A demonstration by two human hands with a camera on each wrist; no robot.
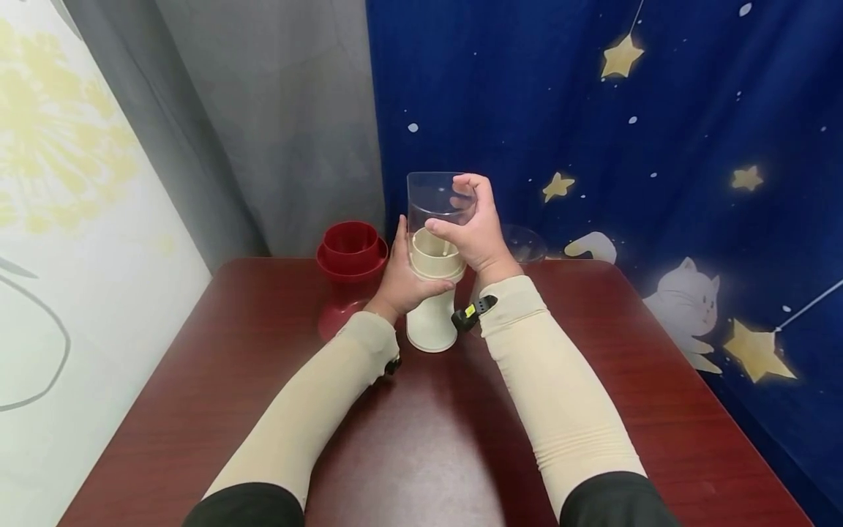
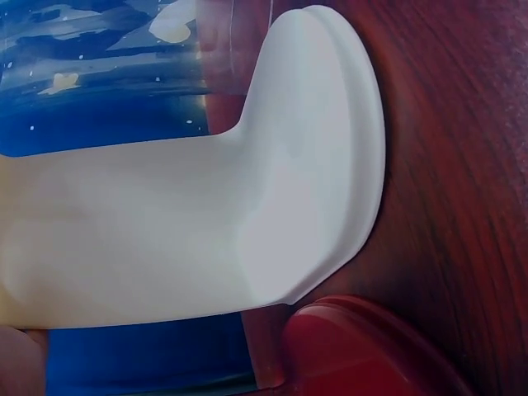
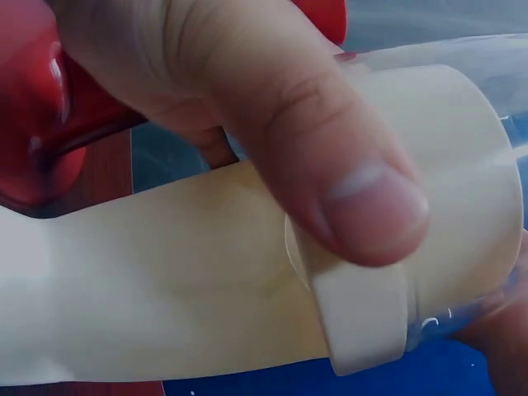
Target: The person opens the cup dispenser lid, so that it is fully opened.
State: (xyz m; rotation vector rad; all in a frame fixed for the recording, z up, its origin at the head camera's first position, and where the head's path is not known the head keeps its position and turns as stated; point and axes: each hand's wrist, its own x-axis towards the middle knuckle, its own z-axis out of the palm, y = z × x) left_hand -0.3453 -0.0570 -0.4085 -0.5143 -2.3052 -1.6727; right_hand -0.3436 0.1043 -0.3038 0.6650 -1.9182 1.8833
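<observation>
Two forearms in snug beige sleeves reach in from the bottom of the head view, dark cuffs cut off by the frame edge. Up front, the right hand curls over the top of a clear plastic cylinder, fingers hooked over its far rim and thumb pressed on the near side where the cylinder meets a cream plastic base. In the right wrist view that thumb fills most of the frame, its pad pressed flat on the cream collar of the base, with the transparent wall showing as a faint glassy edge at the right. The left hand wraps the cream base from the left, fingers curled round behind it and mostly hidden.

That base is smooth, matte and waisted: a wide cup-like collar on top, a narrow stem, then a flared round foot that stands on the table. The left wrist view shows the foot flat on the dark, glossy reddish wood grain. What lies inside the collar is hard to make out through the clear wall.

Just left of the base stands a red plastic piece of similar shape, its bowl open upward and its foot partly hidden by the left wrist. Behind the right hand sits a clear dome-like piece, largely concealed. A blue star-printed cloth hangs behind.
</observation>
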